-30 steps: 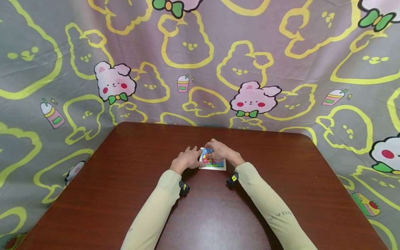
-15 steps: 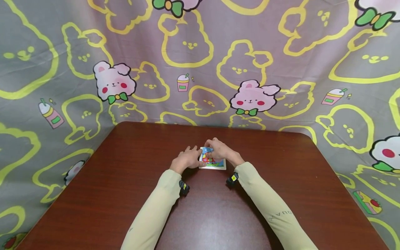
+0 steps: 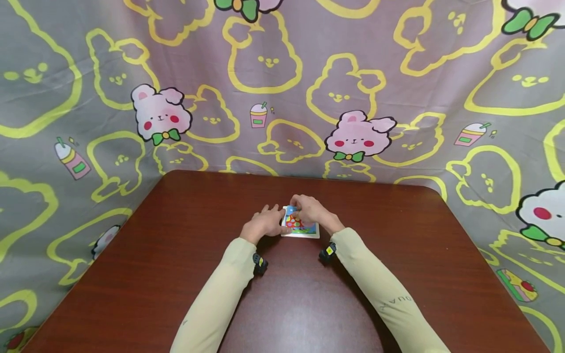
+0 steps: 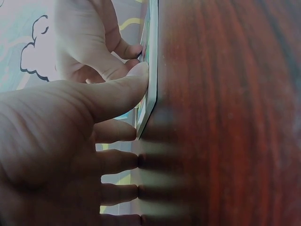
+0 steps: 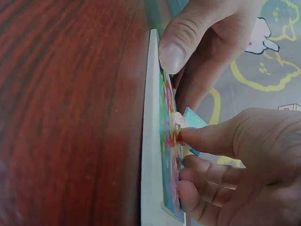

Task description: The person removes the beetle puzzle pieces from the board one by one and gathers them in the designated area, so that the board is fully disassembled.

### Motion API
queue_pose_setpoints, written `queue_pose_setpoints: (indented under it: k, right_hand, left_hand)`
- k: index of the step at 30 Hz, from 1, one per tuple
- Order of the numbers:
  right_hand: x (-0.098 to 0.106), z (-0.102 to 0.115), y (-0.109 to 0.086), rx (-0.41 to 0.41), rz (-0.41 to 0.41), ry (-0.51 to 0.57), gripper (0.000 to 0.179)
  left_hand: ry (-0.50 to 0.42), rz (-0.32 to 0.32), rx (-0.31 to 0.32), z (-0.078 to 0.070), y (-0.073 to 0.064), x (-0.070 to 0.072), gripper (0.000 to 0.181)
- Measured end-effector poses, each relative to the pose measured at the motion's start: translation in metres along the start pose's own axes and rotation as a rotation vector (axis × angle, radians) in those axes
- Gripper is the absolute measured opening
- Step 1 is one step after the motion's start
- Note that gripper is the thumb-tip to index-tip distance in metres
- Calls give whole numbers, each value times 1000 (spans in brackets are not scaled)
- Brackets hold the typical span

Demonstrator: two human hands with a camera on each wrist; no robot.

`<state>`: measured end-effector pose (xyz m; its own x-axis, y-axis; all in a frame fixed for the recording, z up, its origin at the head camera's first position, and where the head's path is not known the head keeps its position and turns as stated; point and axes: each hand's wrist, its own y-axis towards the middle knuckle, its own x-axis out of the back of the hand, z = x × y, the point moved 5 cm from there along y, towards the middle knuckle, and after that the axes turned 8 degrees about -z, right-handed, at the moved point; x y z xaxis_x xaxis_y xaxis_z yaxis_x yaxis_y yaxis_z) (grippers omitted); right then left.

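A small picture puzzle (image 3: 303, 236) with a white border and bright colours lies flat on the table. My left hand (image 3: 263, 223) steadies its left side, thumb on the near border and fingers spread straight, their tips on the tabletop. The right hand (image 3: 310, 210) reaches over the far right part of the picture, its fingers bent. In the right wrist view, a blue puzzle piece (image 5: 194, 118) stands tilted above the board, pinched by the right fingers. Red shapes with coloured dots show in the picture; the right hand hides much of the rest.
The brown wooden table (image 3: 176, 274) has rounded far corners. Behind it hangs a grey curtain (image 3: 273, 142) with rabbit and drink-cup prints. Each wrist wears a small black camera (image 3: 260, 264) below the cream sleeve.
The right hand's fingers have shifted slightly over the picture, and more of the red dotted shape shows. The left hand stays at the puzzle's left side.
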<state>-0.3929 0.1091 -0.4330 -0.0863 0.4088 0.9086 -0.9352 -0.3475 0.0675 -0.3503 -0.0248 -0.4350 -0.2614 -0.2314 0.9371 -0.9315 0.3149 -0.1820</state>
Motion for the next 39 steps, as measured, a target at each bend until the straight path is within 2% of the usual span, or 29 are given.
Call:
queue_pose_setpoints:
  k: [9, 17, 27, 34, 39]
  right_hand:
    - [8, 1, -2, -4, 32, 7, 9]
    - [19, 3, -4, 50, 70, 55, 7]
    - [30, -16, -8, 59, 38, 156, 7]
    - [37, -33, -11, 16, 83, 322, 9]
    - [41, -46, -13, -2, 111, 374, 12]
  left_hand:
    - [5, 6, -2, 0, -1, 0, 73]
    - [3, 0, -3, 0, -1, 0, 73]
    - [-7, 6, 4, 0, 0, 0, 75]
    - [-12, -3, -2, 0, 2, 0, 75]
    - [-20, -11, -6, 0, 1, 0, 75]
